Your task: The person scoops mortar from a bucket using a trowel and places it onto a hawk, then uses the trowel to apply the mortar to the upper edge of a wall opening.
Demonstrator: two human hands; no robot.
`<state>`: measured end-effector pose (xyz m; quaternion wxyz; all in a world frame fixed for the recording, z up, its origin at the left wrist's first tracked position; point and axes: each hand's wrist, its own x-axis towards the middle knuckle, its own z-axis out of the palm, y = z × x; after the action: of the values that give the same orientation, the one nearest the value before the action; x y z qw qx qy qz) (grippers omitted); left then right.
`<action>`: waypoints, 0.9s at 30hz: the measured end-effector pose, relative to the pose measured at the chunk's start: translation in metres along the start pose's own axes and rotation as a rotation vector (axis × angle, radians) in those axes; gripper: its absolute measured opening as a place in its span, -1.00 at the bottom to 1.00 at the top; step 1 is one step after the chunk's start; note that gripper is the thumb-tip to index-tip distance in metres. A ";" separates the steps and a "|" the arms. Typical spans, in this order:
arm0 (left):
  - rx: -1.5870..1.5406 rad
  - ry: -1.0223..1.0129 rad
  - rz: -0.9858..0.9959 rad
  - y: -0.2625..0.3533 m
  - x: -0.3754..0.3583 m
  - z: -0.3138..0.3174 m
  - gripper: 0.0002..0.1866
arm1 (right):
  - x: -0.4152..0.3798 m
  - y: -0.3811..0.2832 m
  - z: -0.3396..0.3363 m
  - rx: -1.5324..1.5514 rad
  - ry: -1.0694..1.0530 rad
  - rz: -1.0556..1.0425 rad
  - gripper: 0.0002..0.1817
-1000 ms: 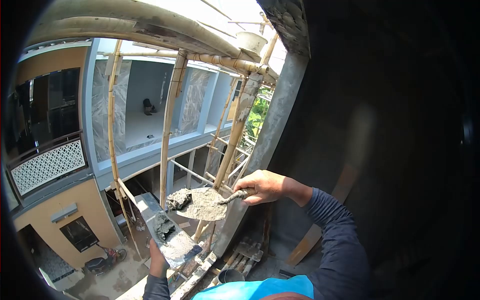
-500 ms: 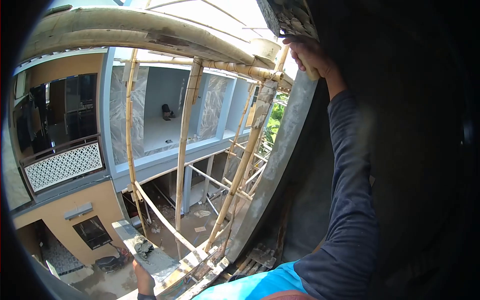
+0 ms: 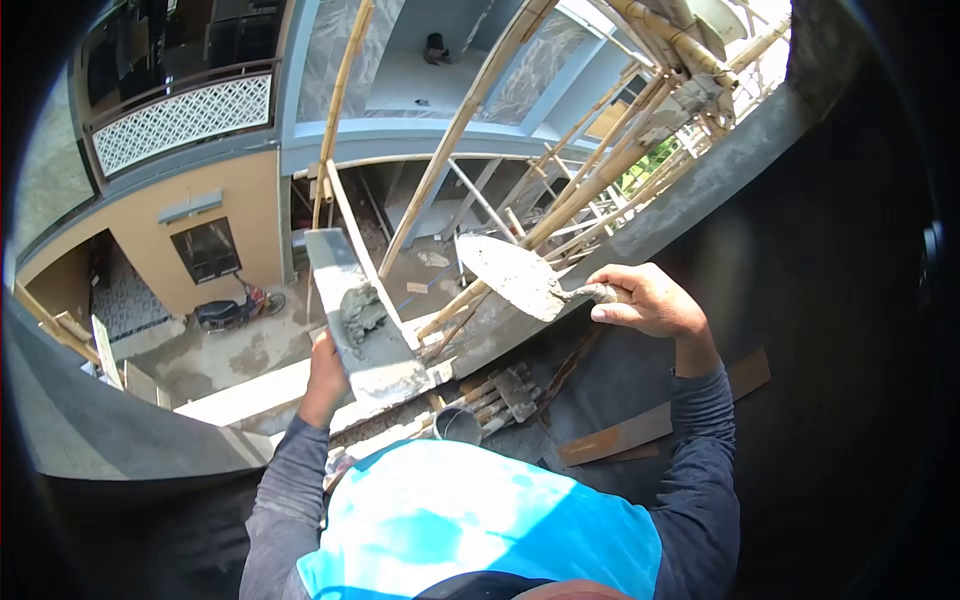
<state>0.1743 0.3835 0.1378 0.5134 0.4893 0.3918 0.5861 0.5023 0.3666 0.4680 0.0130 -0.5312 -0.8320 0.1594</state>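
My right hand [image 3: 655,302] is closed around the handle of a pointed trowel [image 3: 508,274], whose pale, mortar-smeared blade points left toward the board. My left hand [image 3: 326,382] grips a long flat mortar board [image 3: 335,258] from its left side; part of the grip is hidden beneath it. A lump of wet grey mortar [image 3: 362,318] rests on the middle of that board, with thinner mortar spread at its near end. The blade and the board are apart, with a gap between them.
Bamboo scaffolding poles [image 3: 470,130] rise in front of me. A grey plastered ledge [image 3: 690,205] slopes along the right. Below me are a bucket [image 3: 457,426] and a plank [image 3: 640,432]. Far down, a motorbike [image 3: 238,308] stands by an orange wall [image 3: 255,215].
My right hand has come down from high on the right wall, bringing the trowel near the board. My left hand and board have risen and shifted right. The view has tilted downward.
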 end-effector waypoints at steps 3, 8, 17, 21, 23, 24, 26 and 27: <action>0.035 -0.067 -0.025 0.014 0.009 0.016 -0.77 | 0.005 -0.007 0.036 0.057 -0.057 0.026 -0.61; 0.176 -0.103 0.114 0.044 0.013 0.036 -0.70 | 0.012 -0.008 0.064 0.159 -0.032 0.026 -0.61; -0.273 -0.197 0.002 0.019 0.023 0.030 -0.64 | 0.003 -0.003 0.050 0.129 -0.172 -0.069 -0.59; -0.229 -0.435 0.062 0.045 0.025 0.031 -0.58 | 0.013 0.007 0.052 0.159 -0.281 -0.176 -0.58; -0.152 -0.485 0.152 0.041 0.028 0.037 -0.51 | 0.022 0.006 0.047 0.037 -0.202 -0.181 -0.60; -0.236 -0.506 0.072 0.042 0.027 0.037 -0.51 | 0.023 0.004 0.045 -0.078 -0.134 -0.193 -0.62; -0.316 -0.516 -0.008 0.042 0.028 0.037 -0.50 | 0.023 0.010 0.051 -0.141 -0.031 -0.221 -0.62; -0.320 -0.496 -0.079 0.039 0.030 0.036 -0.49 | 0.024 0.015 0.056 -0.206 0.072 -0.247 -0.61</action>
<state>0.2013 0.4045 0.1883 0.6864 0.5148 0.1757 0.4826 0.4944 0.3794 0.4076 0.0078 -0.4287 -0.9020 0.0515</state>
